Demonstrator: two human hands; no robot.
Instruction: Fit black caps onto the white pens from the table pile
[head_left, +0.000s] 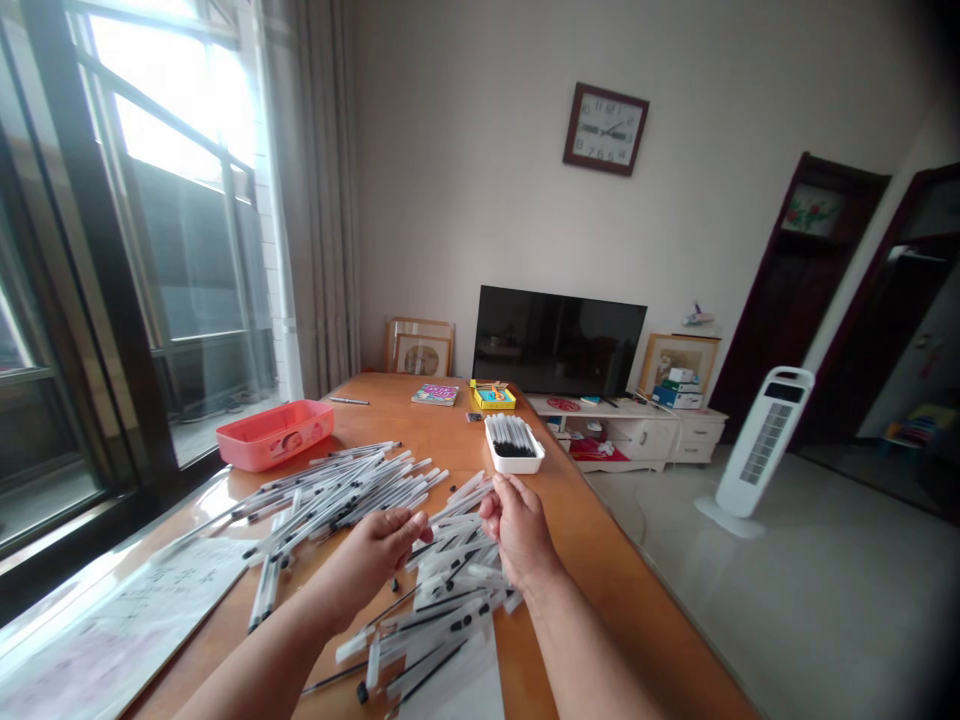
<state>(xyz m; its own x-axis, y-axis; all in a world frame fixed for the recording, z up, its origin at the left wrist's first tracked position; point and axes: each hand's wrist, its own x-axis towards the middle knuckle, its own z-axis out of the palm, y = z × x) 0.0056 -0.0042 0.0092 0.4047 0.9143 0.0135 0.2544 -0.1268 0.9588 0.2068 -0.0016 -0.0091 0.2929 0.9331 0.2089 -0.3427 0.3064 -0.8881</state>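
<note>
My left hand (379,550) and my right hand (517,525) are raised close together over a wooden table (600,560). Both are closed in a pinch on a thin clear pen part (457,500) that spans between them. Under and around the hands lies a heap of several clear pen barrels and black refills (450,600). A second spread of pens (337,495) fans out to the left. Just beyond my right hand stands a white tray (514,443) with several pens in it.
A red plastic tray (274,433) sits at the table's left edge, and printed sheets (127,610) lie at the near left. Books and a yellow box (493,397) rest at the far end. A television, a cabinet and a white fan stand beyond.
</note>
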